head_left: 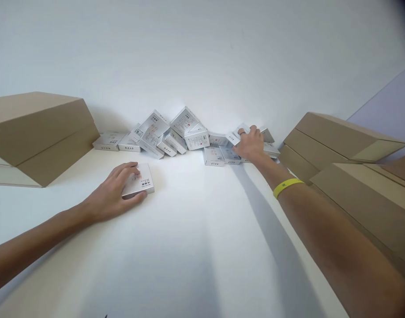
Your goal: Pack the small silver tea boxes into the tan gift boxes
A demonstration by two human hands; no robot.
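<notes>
A small white printed box (143, 180) lies flat on the white table (176, 247), with my left hand (114, 194) wrapped round its left side, thumb along the near edge. Farther back, my right hand (251, 143) reaches onto the right part of a heap of similar boxes, its fingers over a silvery-white box (233, 138). How firmly those fingers hold anything is unclear, as the fingertips are partly hidden. A ring and a yellow wristband show on the right arm. Mid-heap, a box (197, 139) leans among others.
Several like boxes, one of them a flat box (110, 140) at the left end, line the wall. A large brown carton (46, 132) stands at the left. More brown cartons (341, 137) stand at the right, one nearer carton (364, 198) beside my right forearm.
</notes>
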